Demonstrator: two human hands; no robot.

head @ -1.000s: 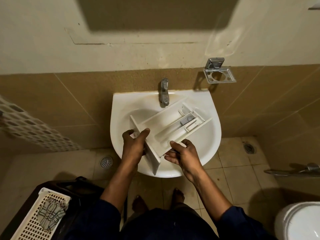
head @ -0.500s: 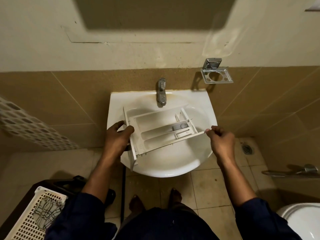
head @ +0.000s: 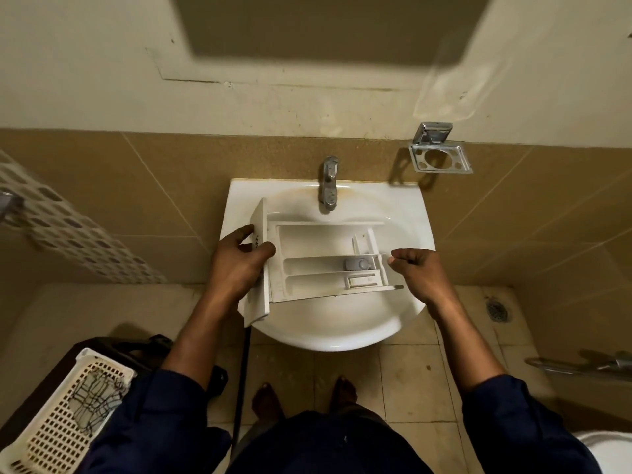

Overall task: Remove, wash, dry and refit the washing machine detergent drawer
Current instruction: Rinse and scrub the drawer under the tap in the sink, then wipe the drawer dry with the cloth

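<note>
The white detergent drawer (head: pixel 318 244) lies level across the white sink (head: pixel 342 333), compartments facing up, front panel to the left. A small grey cap (head: pixel 357 264) sits in its middle compartment. My left hand (head: pixel 239 265) grips the front panel, thumb over its inner side. My right hand (head: pixel 420 271) is at the drawer's rear end with curled fingers against the back wall. The chrome tap (head: pixel 328 184) stands just behind the drawer, and no water runs from it.
A chrome wall holder (head: pixel 441 159) hangs right of the tap. A white perforated basket (head: pixel 65 412) with a cloth sits at the lower left. A toilet rim (head: pixel 608 453) shows at the lower right, a metal rail (head: pixel 581 366) above it, and a floor drain (head: pixel 496 309) beside the sink.
The drawer has swung from a tilted diagonal to lie level across the basin. My right hand moved from its near side to its rear end; my left hand stayed on the front panel.
</note>
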